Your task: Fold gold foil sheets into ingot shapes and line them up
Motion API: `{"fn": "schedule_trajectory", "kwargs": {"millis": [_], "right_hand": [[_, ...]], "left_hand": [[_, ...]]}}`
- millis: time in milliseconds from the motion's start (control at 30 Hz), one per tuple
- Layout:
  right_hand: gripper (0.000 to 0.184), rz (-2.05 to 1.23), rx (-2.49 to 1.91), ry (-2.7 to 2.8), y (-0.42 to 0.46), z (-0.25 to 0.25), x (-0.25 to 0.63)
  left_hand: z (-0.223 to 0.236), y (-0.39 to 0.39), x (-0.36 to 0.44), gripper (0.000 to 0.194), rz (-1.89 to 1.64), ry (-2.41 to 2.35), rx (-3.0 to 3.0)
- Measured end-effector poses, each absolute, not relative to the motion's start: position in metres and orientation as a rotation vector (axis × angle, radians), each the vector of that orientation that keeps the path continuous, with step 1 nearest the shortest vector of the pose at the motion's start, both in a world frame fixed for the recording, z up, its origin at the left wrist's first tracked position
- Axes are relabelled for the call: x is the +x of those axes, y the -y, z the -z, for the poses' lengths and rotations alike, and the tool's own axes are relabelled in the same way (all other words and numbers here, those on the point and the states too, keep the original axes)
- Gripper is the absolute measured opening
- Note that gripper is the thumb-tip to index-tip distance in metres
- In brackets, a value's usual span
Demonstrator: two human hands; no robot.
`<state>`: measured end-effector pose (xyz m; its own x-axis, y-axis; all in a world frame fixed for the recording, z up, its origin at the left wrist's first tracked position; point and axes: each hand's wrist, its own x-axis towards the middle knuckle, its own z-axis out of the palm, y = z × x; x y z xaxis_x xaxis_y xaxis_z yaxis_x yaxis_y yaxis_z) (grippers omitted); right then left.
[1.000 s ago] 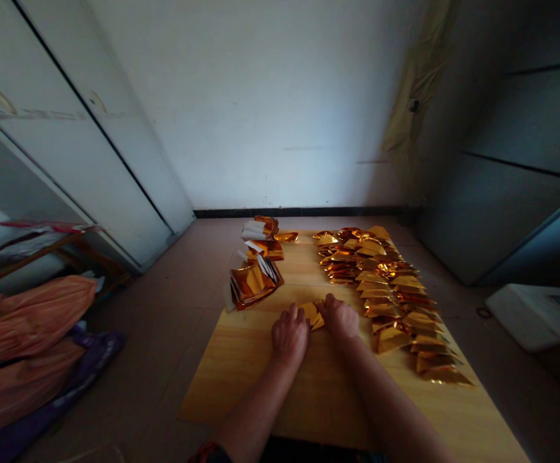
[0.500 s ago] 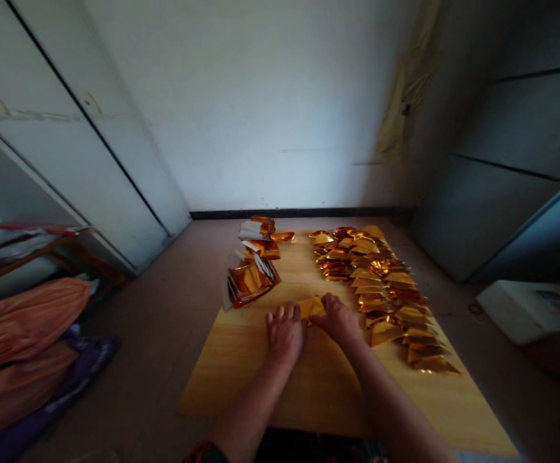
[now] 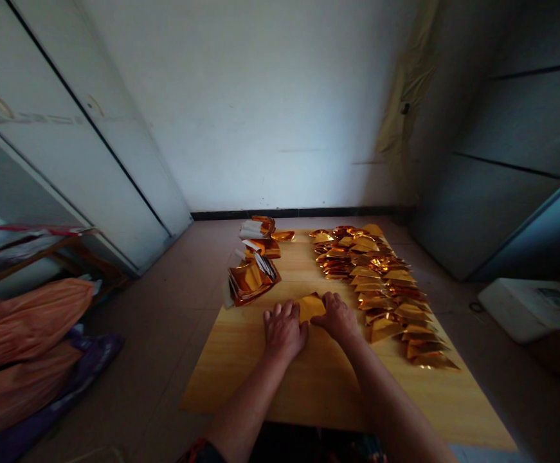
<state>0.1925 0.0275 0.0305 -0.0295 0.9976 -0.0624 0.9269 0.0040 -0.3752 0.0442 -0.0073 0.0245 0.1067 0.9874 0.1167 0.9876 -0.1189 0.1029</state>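
Observation:
A folded piece of gold foil paper (image 3: 311, 308) lies on the wooden board between my hands. My left hand (image 3: 283, 329) holds its left end, fingers curled over the far side and thumb along the near edge. At the right end, my right hand (image 3: 339, 316) pinches the paper between thumb and fingers. The fingers partly cover both ends. Right of my right hand, several folded gold foil pieces (image 3: 386, 276) stand in overlapping rows. Beyond my left hand is a stack of gold foil sheets (image 3: 251, 281), with pale sides showing.
The wooden board (image 3: 231, 366) lies low in front of me. Pale cabinets (image 3: 96, 148) rise at the left, with orange cloth (image 3: 29, 321) below. A grey cabinet (image 3: 501, 154) stands right, near a white box (image 3: 525, 308). A wall (image 3: 270, 116) closes the far side.
The paper between my hands now shows a broader, flatter face. My left hand has shifted slightly, its thumb more visible along the near edge; my right hand keeps its hold.

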Motion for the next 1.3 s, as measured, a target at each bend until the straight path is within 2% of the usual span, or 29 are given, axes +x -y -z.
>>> {"fn": "schedule_trajectory", "kwargs": {"millis": [300,500,733,867,933,1067,1300], "right_hand": [[0.033,-0.485,-1.895,1.969,-0.041,-0.008,0.211],[0.020,-0.515,-1.799,1.986,-0.047,-0.005,0.217],[0.021,-0.507,-1.741,1.969,-0.046,0.001,0.221],[0.019,-0.465,-1.753,1.955,-0.045,0.004,0.219],[0.020,-0.457,-1.769,1.949,-0.044,0.003,0.217],[0.029,-0.489,-1.784,1.954,-0.038,-0.004,0.215],[0.044,-0.571,-1.769,1.974,-0.028,-0.016,0.215]], "left_hand": [[-0.027,0.007,0.032,0.040,0.257,2.033,-2.424],[-0.024,0.004,0.022,0.044,0.192,1.972,-2.506],[-0.029,-0.002,0.012,0.056,0.004,1.927,-2.614],[-0.033,-0.004,0.015,0.050,0.015,1.957,-2.593],[-0.034,-0.004,0.018,0.044,0.044,1.964,-2.575],[-0.032,-0.004,0.022,0.049,0.118,1.955,-2.536],[-0.027,-0.009,0.020,0.045,0.153,1.915,-2.544]]}}
